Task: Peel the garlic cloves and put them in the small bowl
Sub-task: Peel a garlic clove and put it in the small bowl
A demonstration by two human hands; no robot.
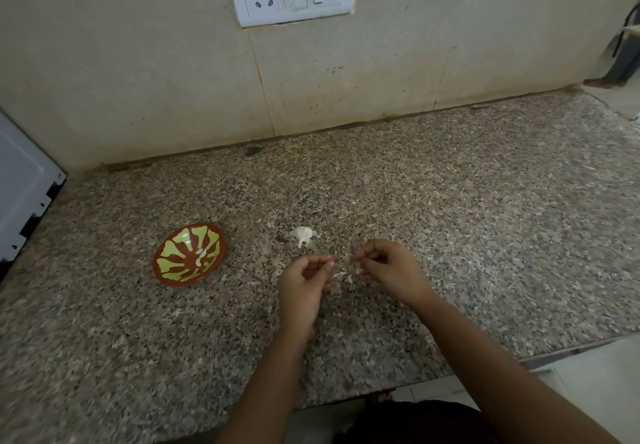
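Garlic cloves (201, 256), a few already peeled, lying pale in the small bowl (175, 248); remaining work at the hands. Largest first: speckled granite counter (450, 218), with the bowl at nine o'clock from the hands and well apart from them. Left hand (303, 286) and right hand (391, 270) near the front edge, fingertips facing across a narrow gap, thumb and forefinger of each drawn together. Whether pinching a clove or only skin: cannot tell, too small. Garlic head (303, 234) on the counter at eleven o'clock, just beyond the fingertips. Skin scraps (343, 275) beneath the gap. By judgement: left hand nearer the bowl, so the likelier carrier; clove's long axis unreadable.
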